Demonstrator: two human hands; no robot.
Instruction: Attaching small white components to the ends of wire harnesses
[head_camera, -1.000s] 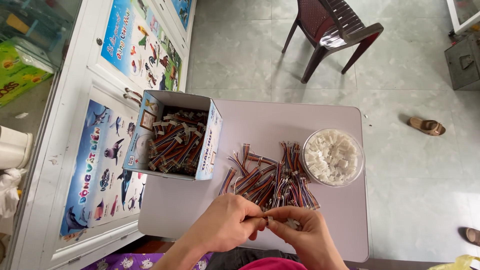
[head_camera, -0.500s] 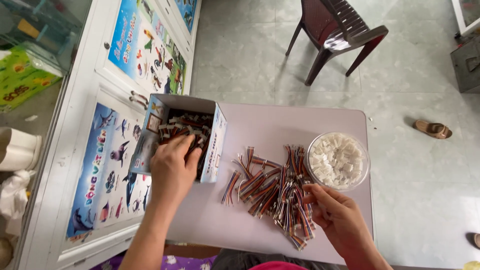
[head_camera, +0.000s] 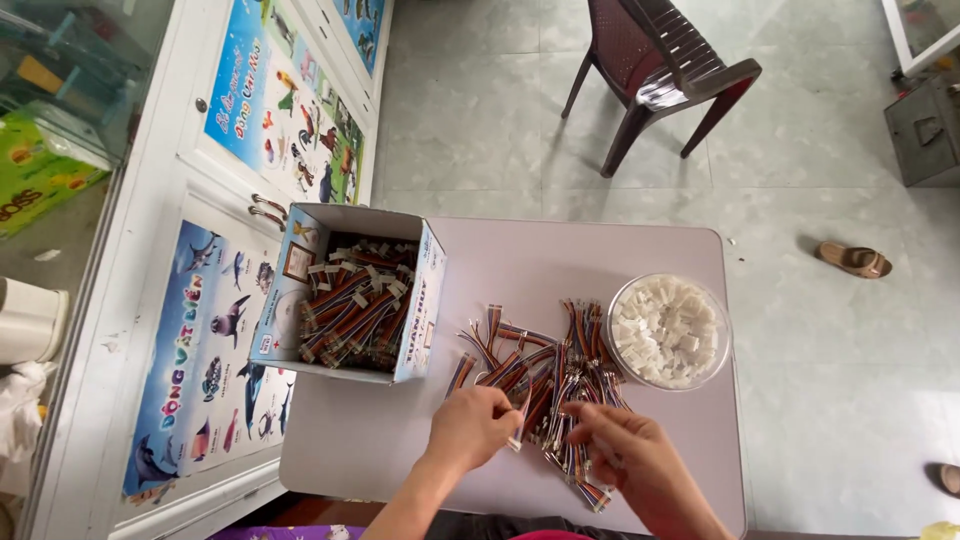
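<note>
Both my hands dip into the pile of wires (head_camera: 545, 385): left hand (head_camera: 475, 425) pinches one wire end, right hand (head_camera: 630, 455) curls loosely over others. Beyond my right fingers sits a bowl of white connectors (head_camera: 668, 330); a box (head_camera: 350, 295) stands past my left.

Both grips are hard to read: the left hand (head_camera: 478, 428) and right hand (head_camera: 625, 462) cover part of the wires (head_camera: 545, 385), fingertips blurred. The counter (head_camera: 560, 265) is cut off below.
</note>
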